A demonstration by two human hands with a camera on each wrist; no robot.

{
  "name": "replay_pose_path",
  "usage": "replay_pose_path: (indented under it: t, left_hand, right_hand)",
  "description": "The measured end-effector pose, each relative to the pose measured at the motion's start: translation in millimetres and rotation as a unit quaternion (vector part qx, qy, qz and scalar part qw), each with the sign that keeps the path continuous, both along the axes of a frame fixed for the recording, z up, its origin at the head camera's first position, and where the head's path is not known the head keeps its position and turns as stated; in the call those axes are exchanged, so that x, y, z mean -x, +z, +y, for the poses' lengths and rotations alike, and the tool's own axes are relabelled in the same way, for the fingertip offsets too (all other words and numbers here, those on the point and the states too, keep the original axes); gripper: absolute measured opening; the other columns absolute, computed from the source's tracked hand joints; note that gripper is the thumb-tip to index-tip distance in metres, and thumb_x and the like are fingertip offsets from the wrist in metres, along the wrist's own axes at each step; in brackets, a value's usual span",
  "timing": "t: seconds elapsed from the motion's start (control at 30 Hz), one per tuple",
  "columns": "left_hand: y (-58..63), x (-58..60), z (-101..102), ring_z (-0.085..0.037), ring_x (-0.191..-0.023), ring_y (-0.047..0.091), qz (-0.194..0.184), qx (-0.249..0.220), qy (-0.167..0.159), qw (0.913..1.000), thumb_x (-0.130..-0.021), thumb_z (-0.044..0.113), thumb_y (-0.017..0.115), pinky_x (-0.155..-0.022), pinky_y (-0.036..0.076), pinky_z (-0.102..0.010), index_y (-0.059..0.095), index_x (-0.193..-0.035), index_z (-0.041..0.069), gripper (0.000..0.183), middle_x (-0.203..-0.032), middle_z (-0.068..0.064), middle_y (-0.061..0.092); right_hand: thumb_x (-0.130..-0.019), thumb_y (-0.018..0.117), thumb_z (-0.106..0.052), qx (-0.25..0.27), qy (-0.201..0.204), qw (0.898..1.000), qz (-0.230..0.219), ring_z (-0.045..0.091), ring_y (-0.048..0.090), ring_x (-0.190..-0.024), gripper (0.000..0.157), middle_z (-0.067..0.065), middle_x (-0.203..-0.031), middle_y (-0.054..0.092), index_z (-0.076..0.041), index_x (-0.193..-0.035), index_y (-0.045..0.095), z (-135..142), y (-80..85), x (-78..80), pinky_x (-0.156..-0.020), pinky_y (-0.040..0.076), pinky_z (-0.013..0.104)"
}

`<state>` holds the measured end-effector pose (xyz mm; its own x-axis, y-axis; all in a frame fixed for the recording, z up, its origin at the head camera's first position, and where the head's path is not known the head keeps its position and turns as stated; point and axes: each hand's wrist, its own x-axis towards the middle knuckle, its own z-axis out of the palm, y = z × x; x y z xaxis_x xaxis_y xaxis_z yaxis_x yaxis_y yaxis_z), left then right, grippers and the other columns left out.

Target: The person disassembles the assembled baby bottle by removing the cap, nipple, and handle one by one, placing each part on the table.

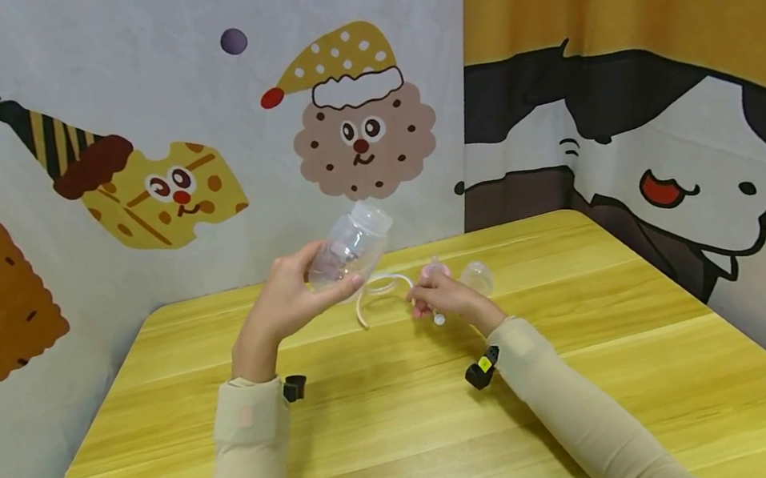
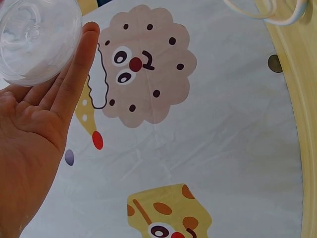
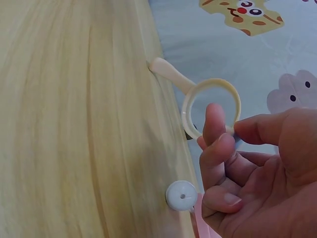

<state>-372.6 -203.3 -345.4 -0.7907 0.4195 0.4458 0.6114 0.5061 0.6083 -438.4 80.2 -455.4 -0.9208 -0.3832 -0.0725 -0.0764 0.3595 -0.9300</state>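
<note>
My left hand (image 1: 296, 292) grips a clear baby bottle (image 1: 353, 247) round its body, raised above the table and tilted with its open neck up and to the right. In the left wrist view the bottle's round base (image 2: 37, 42) shows beside the fingers. My right hand (image 1: 447, 295) pinches a white bottle handle ring (image 3: 186, 110) between thumb and fingertips; one curved arm of it sticks out to the left. Beside the right fingers is a small white round piece (image 3: 182, 196) with a hole in its middle. A pink part (image 1: 434, 268) sits just behind that hand.
A clear dome-shaped cap (image 1: 478, 278) stands on the wooden table (image 1: 379, 433), right of my right hand. A cloth with cartoon figures (image 1: 190, 95) hangs behind the table, and a yellow one (image 1: 651, 10) hangs at the right.
</note>
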Motion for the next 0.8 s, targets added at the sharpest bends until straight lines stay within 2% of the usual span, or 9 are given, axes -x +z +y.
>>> replay_pose_path:
  t: [0.13, 0.23, 0.37, 0.5, 0.8]
  left_hand:
    - [0.8, 0.7, 0.2, -0.023, -0.097, 0.073, 0.003, -0.003, -0.003, 1.0000, -0.092, 0.041, 0.083, -0.084, 0.061, -0.044, 0.064, -0.136, 0.007, 0.059, -0.113, -0.009, 0.076]
    - [1.6, 0.9, 0.3, -0.023, -0.097, 0.073, 0.003, -0.003, -0.006, 1.0000, -0.092, 0.041, 0.082, -0.083, 0.060, -0.045, 0.064, -0.136, 0.007, 0.058, -0.113, -0.009, 0.076]
    - [2.2, 1.0, 0.6, -0.023, -0.096, 0.072, -0.001, -0.004, -0.007, 1.0000, -0.092, 0.040, 0.083, -0.083, 0.060, -0.044, 0.064, -0.136, 0.007, 0.058, -0.112, -0.008, 0.076]
    - [2.0, 1.3, 0.5, -0.023, -0.096, 0.072, -0.005, -0.003, -0.006, 1.0000, -0.092, 0.041, 0.082, -0.083, 0.060, -0.044, 0.064, -0.136, 0.007, 0.058, -0.112, -0.008, 0.076]
    - [-1.0, 2.8, 0.0, -0.021, -0.096, 0.072, -0.004, -0.002, -0.005, 1.0000, -0.092, 0.042, 0.083, -0.083, 0.060, -0.043, 0.064, -0.135, 0.010, 0.057, -0.111, -0.006, 0.076]
  right_hand:
    - [-0.112, 0.047, -0.013, 0.000, -0.004, 1.000, 0.004, 0.008, 0.054, -0.069, 0.034, 0.002, -0.077, 0.070, 0.015, -0.121, 0.062, -0.5, 0.1, 0.9, -0.063, 0.046, 0.021]
    - [-0.112, 0.047, -0.014, -0.001, -0.011, 1.000, 0.016, 0.009, 0.053, -0.067, 0.034, 0.004, -0.076, 0.071, 0.016, -0.115, 0.062, -0.8, 0.5, 1.4, -0.060, 0.045, 0.020]
    - [-0.113, 0.048, -0.012, -0.003, -0.028, 0.999, 0.035, 0.010, 0.053, -0.065, 0.029, 0.015, -0.078, 0.073, 0.013, -0.104, 0.060, -1.0, -0.2, 1.3, -0.057, 0.043, 0.020]
    - [-0.112, 0.049, -0.008, 0.004, -0.048, 0.998, 0.035, 0.011, 0.052, -0.062, 0.025, 0.020, -0.079, 0.072, 0.013, -0.104, 0.060, -0.9, -1.1, 2.9, -0.055, 0.042, 0.020]
    - [-0.111, 0.050, -0.008, -0.006, -0.037, 0.999, 0.025, 0.009, 0.047, -0.058, 0.027, 0.011, -0.076, 0.070, 0.010, -0.096, 0.063, 0.6, -5.0, 5.5, -0.054, 0.041, 0.020]
